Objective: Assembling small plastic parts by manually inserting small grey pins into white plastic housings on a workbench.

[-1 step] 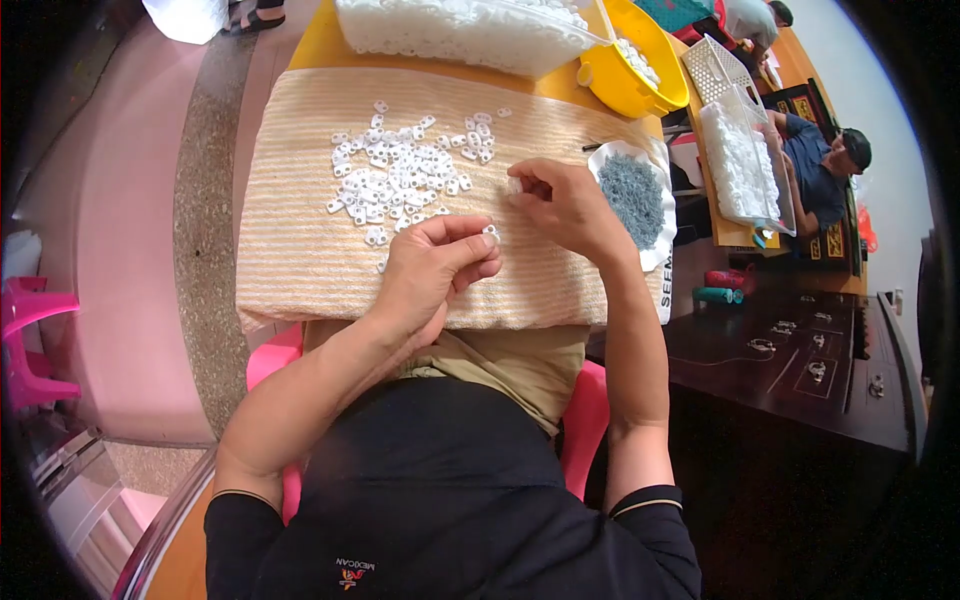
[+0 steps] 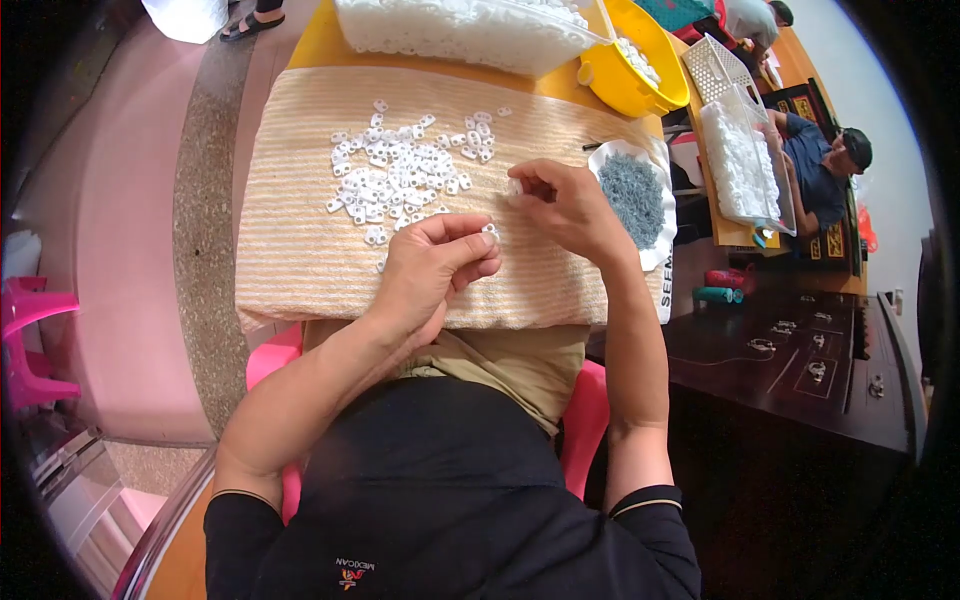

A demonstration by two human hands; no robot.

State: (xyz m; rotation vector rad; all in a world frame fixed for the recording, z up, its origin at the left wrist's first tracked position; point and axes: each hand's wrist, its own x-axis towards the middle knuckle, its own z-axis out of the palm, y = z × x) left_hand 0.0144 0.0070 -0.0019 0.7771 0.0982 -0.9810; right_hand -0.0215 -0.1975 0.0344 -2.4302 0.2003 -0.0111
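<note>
- My left hand [image 2: 430,260] pinches a small white piece [image 2: 490,230] between thumb and forefinger, its edge showing at the fingertips above a striped towel [image 2: 290,220].
- My right hand [image 2: 562,205] curls above the towel, thumb and fingers closed on a small pale bit [image 2: 515,188], too little of it in view to tell its shape.
- The two hands work near each other but apart, the white piece in my left fingertips lying between them, to the right of the lowest part of a loose pile.
- That pile of white pieces [image 2: 400,175], many showing dark holes, spreads over the towel beyond my left hand, a few strays lying at its edges.
- Just right of my right wrist, a white dish [image 2: 655,259] holds a heap of grey-blue bits [image 2: 630,200].
- At the far edge of the table, a clear bin [image 2: 540,64] full of white pieces stands beside a yellow basin [image 2: 666,98] with more white inside.
- To the right, a person in a dark shirt [image 2: 812,170] sits behind another bin [image 2: 742,170] heaped with white.
</note>
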